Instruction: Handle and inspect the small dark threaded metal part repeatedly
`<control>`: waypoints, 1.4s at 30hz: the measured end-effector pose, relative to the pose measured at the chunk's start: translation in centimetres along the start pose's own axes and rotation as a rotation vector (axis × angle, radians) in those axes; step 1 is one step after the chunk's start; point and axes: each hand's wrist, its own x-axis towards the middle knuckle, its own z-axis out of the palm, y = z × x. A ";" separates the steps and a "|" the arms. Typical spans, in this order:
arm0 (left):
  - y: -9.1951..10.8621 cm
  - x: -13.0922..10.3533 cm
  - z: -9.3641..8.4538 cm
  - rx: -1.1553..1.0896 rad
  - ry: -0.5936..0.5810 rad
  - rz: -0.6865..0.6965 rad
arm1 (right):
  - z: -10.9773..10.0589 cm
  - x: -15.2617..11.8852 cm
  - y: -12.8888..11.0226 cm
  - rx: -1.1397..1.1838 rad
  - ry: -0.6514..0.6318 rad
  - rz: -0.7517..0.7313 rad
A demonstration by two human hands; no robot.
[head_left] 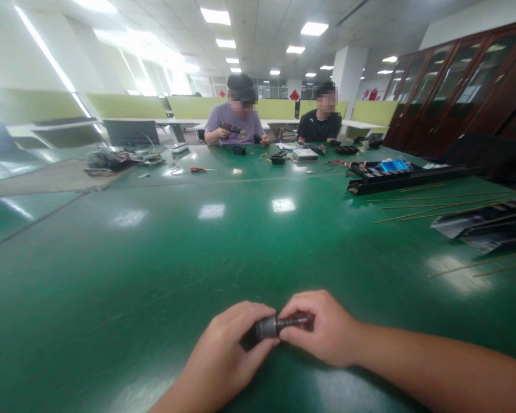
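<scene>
Close to me, over the green tabletop (223,258), is a dark grey metal cylinder with a thin ribbed shaft (267,327) pointing to the right. It lies roughly level. My left hand (230,344) is closed around the thick cylinder end, thumb below and fingers above. With thumb and fingers, my right hand (327,330) pinches about the ribbed shaft, whose pale tip shows between them. Whether the shaft is ribbed by a thread or by a spring, I cannot tell. My left palm hides the cylinder's far left end.
Across the table sit a person in purple (215,120), holding a dark power tool, and a person in black (318,126). A red screwdriver (202,170) and black trays (278,158) lie far off. Black channels (404,180) and thin rods (430,213) occupy the right.
</scene>
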 end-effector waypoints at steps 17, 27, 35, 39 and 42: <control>-0.3 0.1 0.0 0.047 0.009 0.033 | 0.0 0.1 0.3 0.010 -0.004 0.031; -0.3 0.1 -0.1 0.038 -0.002 0.045 | 0.1 -0.1 0.4 0.044 -0.013 0.075; 0.0 0.4 -0.2 0.046 -0.009 0.038 | 0.1 -0.1 0.6 0.054 -0.024 0.087; -0.2 0.3 -0.2 0.054 -0.004 0.042 | 0.1 0.0 0.4 0.047 -0.027 0.101; -0.3 0.2 -0.2 0.054 -0.004 0.060 | 0.1 -0.1 0.3 0.059 -0.026 0.110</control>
